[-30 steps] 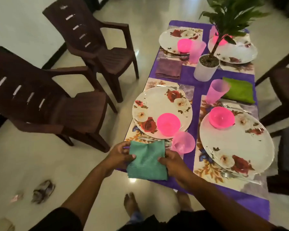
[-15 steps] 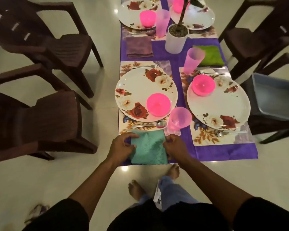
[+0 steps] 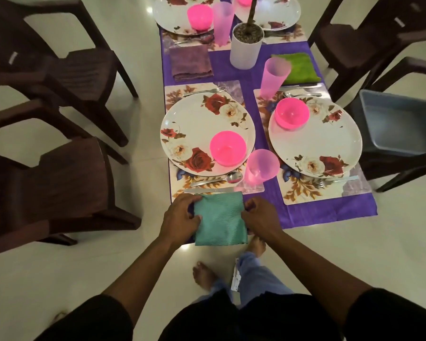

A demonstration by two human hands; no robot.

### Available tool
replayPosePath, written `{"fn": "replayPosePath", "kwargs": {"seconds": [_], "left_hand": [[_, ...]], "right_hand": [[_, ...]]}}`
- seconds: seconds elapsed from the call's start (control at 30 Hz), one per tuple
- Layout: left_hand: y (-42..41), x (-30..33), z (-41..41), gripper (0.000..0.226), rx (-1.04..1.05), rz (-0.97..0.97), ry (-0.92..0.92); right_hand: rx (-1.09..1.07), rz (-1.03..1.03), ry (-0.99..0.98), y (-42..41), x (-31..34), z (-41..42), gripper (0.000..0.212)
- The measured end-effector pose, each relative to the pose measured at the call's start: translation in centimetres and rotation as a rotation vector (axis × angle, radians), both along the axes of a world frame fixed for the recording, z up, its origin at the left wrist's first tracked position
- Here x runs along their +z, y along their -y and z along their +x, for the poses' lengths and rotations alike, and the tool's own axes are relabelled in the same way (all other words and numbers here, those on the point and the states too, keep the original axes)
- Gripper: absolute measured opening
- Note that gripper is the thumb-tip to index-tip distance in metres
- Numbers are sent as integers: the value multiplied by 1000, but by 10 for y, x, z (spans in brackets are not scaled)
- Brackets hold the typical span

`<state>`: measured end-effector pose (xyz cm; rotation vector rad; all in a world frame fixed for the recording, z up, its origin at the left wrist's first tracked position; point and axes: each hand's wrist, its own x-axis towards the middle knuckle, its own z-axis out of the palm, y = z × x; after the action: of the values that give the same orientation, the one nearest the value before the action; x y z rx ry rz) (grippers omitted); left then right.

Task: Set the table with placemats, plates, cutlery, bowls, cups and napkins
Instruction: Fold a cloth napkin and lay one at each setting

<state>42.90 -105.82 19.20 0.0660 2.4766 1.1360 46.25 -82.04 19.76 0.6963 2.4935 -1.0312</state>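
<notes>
Both hands pinch the folded teal napkin by its side edges: the left hand at nine o'clock of the cloth, the right hand at three o'clock, each grip clenched on the fabric with thumb over the top and fingers curled round the edge. Held on two sides like this, the fold stays flat and square as it is set down.

It lies at the six o'clock edge of the bench, on the purple tablecloth, its near part overhanging the edge. Its far edge sits just beside the knife and spoon on the near-left placemat, at six o'clock of the floral plate carrying a pink bowl. A pink cup stands at four o'clock of that plate.

Judging by the purple napkin and green napkin lying beside other settings, this one probably belongs next to its own setting; it likely needs nudging farther on so it cannot slide off.
</notes>
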Motion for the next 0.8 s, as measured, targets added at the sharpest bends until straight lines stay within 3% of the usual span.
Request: {"fn": "replayPosePath", "kwargs": {"seconds": [0.2, 0.53, 0.8], "left_hand": [[3, -8, -2, 60, -71, -70, -113], [5, -10, 7, 63, -109, -145, -142], [7, 0, -11, 32, 67, -262, -357]], "right_hand": [[23, 61, -62, 0, -4, -6, 9], [55, 88, -137, -2, -11, -2, 6], [154, 255, -332, -2, -8, 1, 23]]}}
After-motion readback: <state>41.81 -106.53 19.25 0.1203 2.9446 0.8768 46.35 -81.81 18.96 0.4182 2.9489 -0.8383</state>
